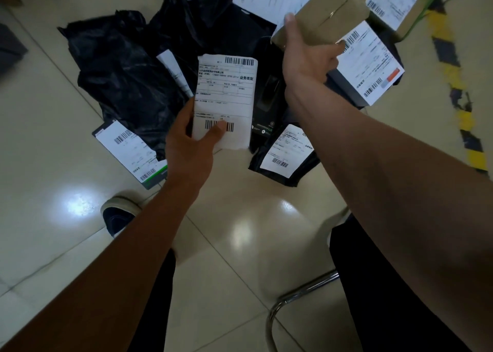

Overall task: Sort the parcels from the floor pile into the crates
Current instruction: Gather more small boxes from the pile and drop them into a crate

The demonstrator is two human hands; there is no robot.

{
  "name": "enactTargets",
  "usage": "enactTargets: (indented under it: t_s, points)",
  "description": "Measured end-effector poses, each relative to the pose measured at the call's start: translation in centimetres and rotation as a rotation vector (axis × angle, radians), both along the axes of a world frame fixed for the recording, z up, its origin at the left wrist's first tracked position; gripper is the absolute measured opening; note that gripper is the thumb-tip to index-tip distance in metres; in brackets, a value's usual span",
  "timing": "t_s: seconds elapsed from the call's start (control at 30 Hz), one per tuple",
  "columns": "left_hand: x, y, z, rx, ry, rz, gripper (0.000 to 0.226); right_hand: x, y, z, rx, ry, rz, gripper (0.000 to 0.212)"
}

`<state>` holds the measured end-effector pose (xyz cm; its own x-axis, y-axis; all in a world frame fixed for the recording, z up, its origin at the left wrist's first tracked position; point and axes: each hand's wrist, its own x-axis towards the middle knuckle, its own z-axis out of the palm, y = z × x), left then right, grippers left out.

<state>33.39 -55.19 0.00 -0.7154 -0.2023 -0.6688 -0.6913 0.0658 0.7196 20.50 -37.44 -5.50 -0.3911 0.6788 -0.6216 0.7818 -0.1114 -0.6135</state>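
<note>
Two parcels are held up — a white-labelled packet [225, 101] gripped by the left hand [190, 143], a brown box [324, 18] at one o'clock grasped by the right hand [306, 61] — while many parcels [128, 71] remain unsorted on the floor [240, 218], no crates seen.

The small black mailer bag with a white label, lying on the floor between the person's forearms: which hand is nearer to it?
Left. The left hand, holding a white labelled parcel, is just left of the mailer bag; the right hand grips a brown box well beyond it.
</note>
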Motion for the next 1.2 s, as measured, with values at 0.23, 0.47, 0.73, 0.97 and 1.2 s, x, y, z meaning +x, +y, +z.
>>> enactTargets:
  t_s: [0.23,0.47,0.73,0.97,1.2]
  points:
    - [0.8,-0.7,0.2,0.006,-0.012,-0.008,0.051,0.9,-0.2,0.4,0.123,0.116,0.029,0.101]
    - [1.9,-0.6,0.5,-0.047,0.003,0.038,0.054,7.8,1.9,2.2,0.236,0.186,0.282,0.099]
    - [3.1,-0.2,0.6,-0.028,-0.01,0.04,0.053,14.4,3.6,0.3,0.115,0.097,0.438,0.075]
    - [3.4,0.3,0.5,0.004,-0.016,0.039,0.054,13.8,4.3,-0.5,0.186,0.121,0.42,0.054]
    - [3.7,0.4,0.5,-0.002,-0.017,0.015,0.054,13.0,4.7,-0.7,0.506,0.105,0.418,0.049]
